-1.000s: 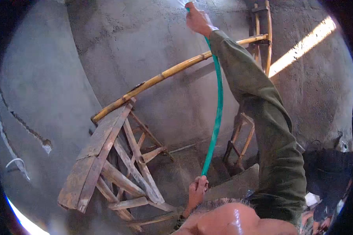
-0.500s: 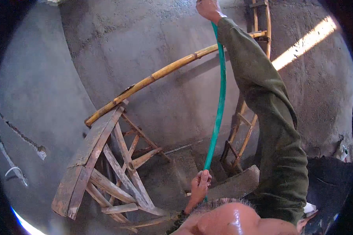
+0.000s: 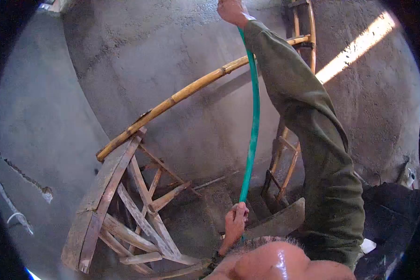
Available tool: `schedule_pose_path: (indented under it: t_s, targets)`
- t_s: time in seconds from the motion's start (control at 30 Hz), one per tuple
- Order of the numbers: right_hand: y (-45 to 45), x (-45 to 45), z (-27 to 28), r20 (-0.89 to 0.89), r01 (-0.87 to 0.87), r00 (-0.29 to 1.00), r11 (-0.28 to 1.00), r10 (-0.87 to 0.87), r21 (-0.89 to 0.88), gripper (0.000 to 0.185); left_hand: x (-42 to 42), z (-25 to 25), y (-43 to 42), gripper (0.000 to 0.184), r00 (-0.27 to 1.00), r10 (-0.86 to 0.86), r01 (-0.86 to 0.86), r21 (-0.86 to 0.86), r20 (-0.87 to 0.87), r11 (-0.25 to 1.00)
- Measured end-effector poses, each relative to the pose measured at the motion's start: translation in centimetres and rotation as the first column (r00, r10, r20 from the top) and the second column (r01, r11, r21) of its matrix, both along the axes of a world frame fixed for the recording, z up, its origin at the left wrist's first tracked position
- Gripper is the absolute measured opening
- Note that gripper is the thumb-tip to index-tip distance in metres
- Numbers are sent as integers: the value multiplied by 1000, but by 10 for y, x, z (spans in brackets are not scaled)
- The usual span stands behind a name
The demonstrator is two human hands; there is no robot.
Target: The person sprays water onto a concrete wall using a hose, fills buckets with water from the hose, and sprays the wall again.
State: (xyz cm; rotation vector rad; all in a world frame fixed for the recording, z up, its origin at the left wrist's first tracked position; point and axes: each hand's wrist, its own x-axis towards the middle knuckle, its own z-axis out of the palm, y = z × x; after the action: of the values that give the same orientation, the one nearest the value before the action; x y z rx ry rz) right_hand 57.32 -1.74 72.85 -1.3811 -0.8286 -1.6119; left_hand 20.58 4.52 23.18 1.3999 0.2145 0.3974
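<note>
A green hose [image 3: 255, 107] runs in a gentle curve between my two hands, in front of a grey plastered wall. At the top edge of the view, my right hand [image 3: 233, 11] is raised and closed around the hose's upper part; some of its fingers are cut off by the frame. An olive sleeve [image 3: 312, 121] covers that arm. Low in the middle, my left hand [image 3: 236, 220] wraps round the lower part of the hose, thumb uppermost. Below it, a short piece of hose shows, then is hidden. Behind the hose passes a bamboo pole [image 3: 186, 92].
A wooden trestle [image 3: 95, 200] with a plank top stands at left, under the pole's lower end. A bamboo ladder [image 3: 311, 39] leans on the wall [image 3: 172, 51] at right. Dark sheeting [image 3: 389, 214] lies lower right. A broken groove [image 3: 25, 177] marks the left wall.
My right hand has shifted left along the wall, taking the hose's upper end with it. The whole view has moved slightly. My left hand stays nearly in place.
</note>
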Motion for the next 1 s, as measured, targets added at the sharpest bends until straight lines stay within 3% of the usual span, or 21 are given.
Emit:
schedule_pose_path:
  t_s: [0.03,0.1,0.2,0.3,0.43,0.7,0.8,1.0]
  targets:
    - [-1,4,1,-1,1,1000,1000,-1,1,44,1,3,-1,34,1000,-1,1,1,-1,1000]
    - [-8,-11,0,-173,17,985,999,-22,-33,46,2,7,0,35,1000,-21,21,-15,6,1000]
    - [-17,-21,-2,-217,61,974,998,-63,-15,49,6,10,1,35,999,-25,25,-2,38,1000]
    - [-28,-22,-7,-142,0,990,1000,0,-1,46,13,7,3,35,999,-18,17,20,43,1000]
    - [-36,-9,-5,-190,57,980,998,-55,1,42,22,4,2,34,998,-28,26,39,47,999]
    - [-51,9,-8,-93,95,992,994,-89,60,38,32,9,-2,33,995,-85,84,22,52,996]
    - [-54,19,-6,-48,51,998,999,-50,9,39,32,13,-3,33,996,-85,85,27,25,996]
    - [-56,13,-10,-116,99,989,994,-94,39,40,39,8,-1,33,997,-79,79,9,16,997]
